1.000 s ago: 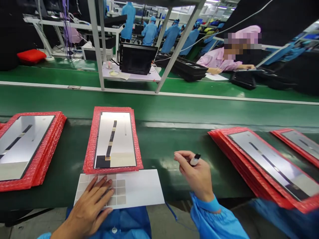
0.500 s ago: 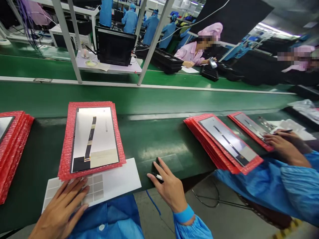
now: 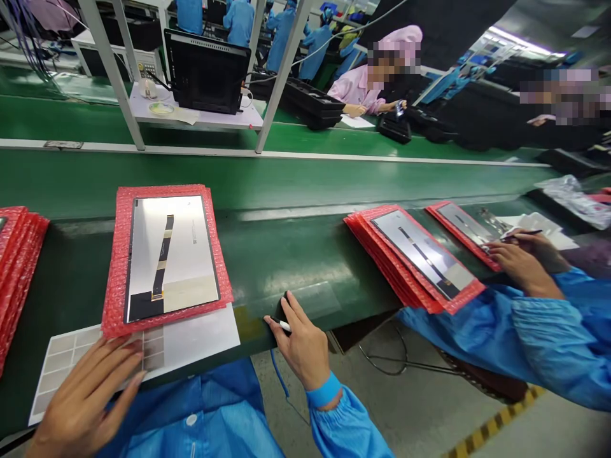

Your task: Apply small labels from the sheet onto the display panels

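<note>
My left hand lies flat with fingers spread on a white sheet of grey squares at the near edge of the belt. Behind the sheet a silver panel with a dark flex strip rests on a stack of red bubble-wrap pads. My right hand rests on the belt's front edge to the right of the sheet. A white pen with a black cap sits under its fingers, which are stretched out over it.
A dark green conveyor belt runs across. More red pad stacks lie at far left and right. A co-worker's hands in blue sleeves work at the right. Frame posts and a black monitor stand behind.
My right hand, raised holding the pen a second ago, came down onto the belt's front edge. The view swung right, showing the co-worker's hands. My left hand stayed on the sheet.
</note>
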`<act>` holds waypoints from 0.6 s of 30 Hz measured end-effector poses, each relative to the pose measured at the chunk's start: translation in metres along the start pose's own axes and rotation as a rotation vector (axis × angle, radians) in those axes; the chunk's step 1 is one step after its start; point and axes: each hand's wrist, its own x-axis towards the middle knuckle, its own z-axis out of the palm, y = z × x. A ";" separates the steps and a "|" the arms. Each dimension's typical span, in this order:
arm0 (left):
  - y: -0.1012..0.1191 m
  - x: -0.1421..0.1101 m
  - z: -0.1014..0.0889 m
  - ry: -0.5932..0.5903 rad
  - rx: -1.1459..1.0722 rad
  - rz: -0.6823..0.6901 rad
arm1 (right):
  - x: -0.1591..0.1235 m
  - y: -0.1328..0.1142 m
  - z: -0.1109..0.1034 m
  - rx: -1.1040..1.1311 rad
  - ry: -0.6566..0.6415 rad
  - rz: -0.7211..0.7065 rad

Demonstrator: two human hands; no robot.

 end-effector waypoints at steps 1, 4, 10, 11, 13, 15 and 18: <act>0.012 0.010 0.003 -0.002 -0.017 0.027 | 0.000 -0.004 0.002 -0.013 0.003 0.010; 0.053 0.044 0.019 -0.079 -0.054 0.182 | 0.000 -0.015 0.007 -0.063 -0.007 0.024; 0.096 0.091 0.057 -0.332 -0.064 0.274 | 0.006 -0.022 0.008 -0.071 -0.020 0.048; 0.099 0.095 0.061 -0.357 -0.079 0.269 | 0.008 -0.022 0.006 -0.034 -0.011 0.049; 0.103 0.102 0.070 -0.396 -0.105 0.240 | 0.013 -0.019 -0.002 0.093 0.052 0.061; 0.107 0.107 0.076 -0.423 -0.113 0.195 | 0.019 -0.017 -0.012 0.311 0.135 0.123; 0.112 0.112 0.084 -0.450 -0.105 0.158 | 0.028 -0.012 -0.023 0.747 0.140 0.291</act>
